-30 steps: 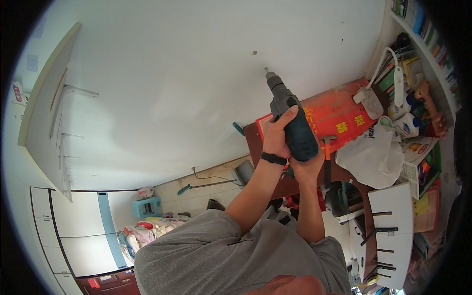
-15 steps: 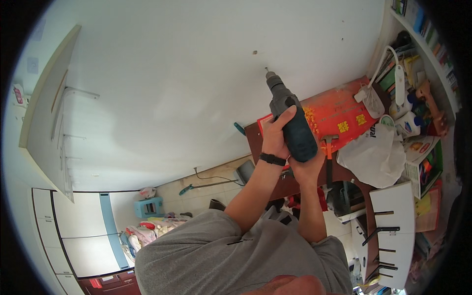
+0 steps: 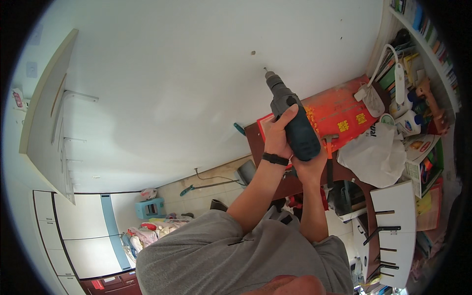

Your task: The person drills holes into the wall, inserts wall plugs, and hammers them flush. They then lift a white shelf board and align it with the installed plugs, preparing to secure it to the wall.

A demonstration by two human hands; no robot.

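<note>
Both of my hands grip a dark blue-green and grey power drill (image 3: pixel 300 132), its bit pointing up at the white wall (image 3: pixel 187 88). My left hand (image 3: pixel 279 140), with a black band at the wrist, wraps the body from the left, thumb along its side. My right hand (image 3: pixel 310 167) is closed round the lower part, its fingers mostly hidden by the drill. The bit's tip meets the wall or is very near it; I cannot tell which. A small hole (image 3: pixel 253 52) shows in the wall just above and left of the bit.
Beside the drill stands a brown table (image 3: pixel 255 140) bearing a red sheet (image 3: pixel 339 110), a hammer (image 3: pixel 330 157), a white plastic bag (image 3: pixel 371 157) and a white lamp (image 3: pixel 399 81). A wall shelf (image 3: pixel 37 118) juts out at left. A blue stool (image 3: pixel 150 209) stands on the floor.
The drill and both hands hold almost the same place and grip. The view has shifted very slightly.
</note>
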